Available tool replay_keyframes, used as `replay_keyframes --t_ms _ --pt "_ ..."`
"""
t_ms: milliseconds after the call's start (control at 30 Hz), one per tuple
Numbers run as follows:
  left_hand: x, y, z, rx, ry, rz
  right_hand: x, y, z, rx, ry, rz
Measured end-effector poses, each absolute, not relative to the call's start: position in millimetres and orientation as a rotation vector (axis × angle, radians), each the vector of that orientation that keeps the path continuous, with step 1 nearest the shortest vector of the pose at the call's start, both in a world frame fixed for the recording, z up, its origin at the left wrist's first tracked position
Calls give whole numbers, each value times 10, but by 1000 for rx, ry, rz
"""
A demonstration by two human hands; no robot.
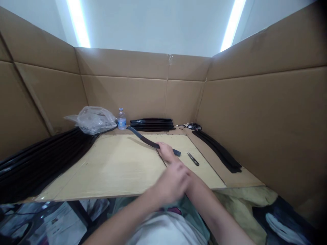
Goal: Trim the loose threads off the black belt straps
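**Strip pinned under my right hand, left hand blurred in front**

Strip (143, 139) lies slantwise across the pale board on the surface (109, 166), one end near the water bottle (122, 119), the other poking out past my right hand (167, 152). That hand rests on the strip with fingers closed over it, holding it down against the board. My left hand (172, 183) sits nearer me, crossing over my right forearm; it is smeared by motion, so I cannot tell whether it is gripping anything or just curled.

Small snips (193, 159) lie just beside the strip's near end, untouched. A crumpled plastic bag (93, 119) sits at the back left above a big pile of black strips (38, 160); another stack (152, 124) lies against the back wall, and more run along the right (217, 149).

To handle this well, I'd judge the right hand should keep the strip flat and steady, pressing near the end, so it doesn't spring or slide.
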State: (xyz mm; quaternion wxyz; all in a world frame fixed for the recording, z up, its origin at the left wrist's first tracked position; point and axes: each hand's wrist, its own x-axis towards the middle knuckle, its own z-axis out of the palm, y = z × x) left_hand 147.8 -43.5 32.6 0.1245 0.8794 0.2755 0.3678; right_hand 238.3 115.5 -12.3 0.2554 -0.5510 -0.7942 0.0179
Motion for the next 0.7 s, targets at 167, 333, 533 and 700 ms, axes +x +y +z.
replay_keyframes --t_ms 167,333,533,700 --pt "1990 -1146 346 3030 352 1140 2377 1148 -118 -1536 -2151 75" --pt "2225 -889 252 3236 554 1154 2385 1107 -79 -1562 -2139 97" --pt "2309 -924 411 3302 470 1073 2366 1105 -76 -1551 -2125 127" --pt "2403 -1200 456 3147 80 917 2360 1120 -74 -1529 -2128 125"
